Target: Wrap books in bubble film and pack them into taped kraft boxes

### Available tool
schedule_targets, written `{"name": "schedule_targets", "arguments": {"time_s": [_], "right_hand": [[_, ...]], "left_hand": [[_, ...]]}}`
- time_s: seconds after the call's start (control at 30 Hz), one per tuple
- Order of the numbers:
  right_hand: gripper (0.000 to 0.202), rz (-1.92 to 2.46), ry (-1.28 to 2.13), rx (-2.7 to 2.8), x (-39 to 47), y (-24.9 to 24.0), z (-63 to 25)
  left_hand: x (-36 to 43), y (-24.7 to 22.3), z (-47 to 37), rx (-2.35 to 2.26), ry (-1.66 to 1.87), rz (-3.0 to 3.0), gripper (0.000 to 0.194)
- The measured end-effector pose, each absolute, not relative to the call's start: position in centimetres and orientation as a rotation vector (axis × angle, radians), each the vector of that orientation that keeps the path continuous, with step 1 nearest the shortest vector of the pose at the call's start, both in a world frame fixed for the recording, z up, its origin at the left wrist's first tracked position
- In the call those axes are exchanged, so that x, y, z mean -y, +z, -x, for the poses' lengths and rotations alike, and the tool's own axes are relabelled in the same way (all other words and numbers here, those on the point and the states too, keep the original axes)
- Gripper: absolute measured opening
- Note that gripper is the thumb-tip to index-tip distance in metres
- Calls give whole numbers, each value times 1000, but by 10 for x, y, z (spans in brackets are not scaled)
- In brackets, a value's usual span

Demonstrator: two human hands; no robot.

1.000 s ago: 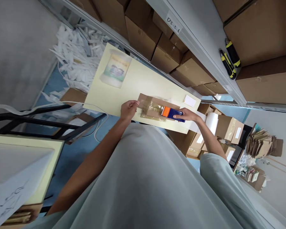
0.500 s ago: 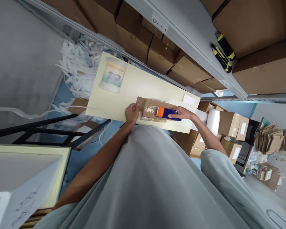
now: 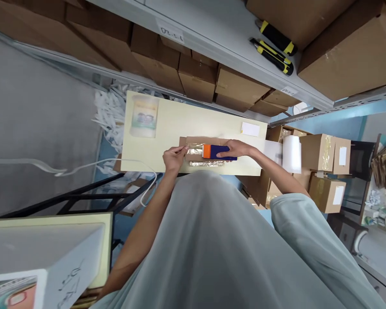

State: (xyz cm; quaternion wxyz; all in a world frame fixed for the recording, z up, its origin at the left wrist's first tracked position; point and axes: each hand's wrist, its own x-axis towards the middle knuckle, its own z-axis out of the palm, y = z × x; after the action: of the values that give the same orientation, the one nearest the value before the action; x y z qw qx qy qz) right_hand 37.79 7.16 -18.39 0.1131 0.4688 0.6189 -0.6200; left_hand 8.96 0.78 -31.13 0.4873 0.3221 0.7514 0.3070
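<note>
Left hand (image 3: 173, 159) moved further onto the box (image 3: 206, 140) | fingertips pinched by shiny tape (image 3: 196, 151), can't tell if holding any | right hand (image 3: 239, 148) grips tape tool (image 3: 218, 152), maybe for steadiness | box near bench's (image 3: 199, 118) front edge

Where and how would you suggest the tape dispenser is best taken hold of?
Grip the dispenser by its blue part, probably from the right, as the right hand does: that part is longer, while the orange end points left over the box.
</note>
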Motion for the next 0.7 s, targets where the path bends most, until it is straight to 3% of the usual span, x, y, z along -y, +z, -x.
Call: {"name": "schedule_targets", "arguments": {"time_s": [0.4,0.7], "right_hand": [[62,-1487,-1882,-1529,-57,-134,-507],[70,-1494,-1826,-1417,-58,-132,-534]], "left_hand": [[-4,-321,-97,-1896,714,-951,15],[-4,-322,-102,-1953,599,-982,29]]}}
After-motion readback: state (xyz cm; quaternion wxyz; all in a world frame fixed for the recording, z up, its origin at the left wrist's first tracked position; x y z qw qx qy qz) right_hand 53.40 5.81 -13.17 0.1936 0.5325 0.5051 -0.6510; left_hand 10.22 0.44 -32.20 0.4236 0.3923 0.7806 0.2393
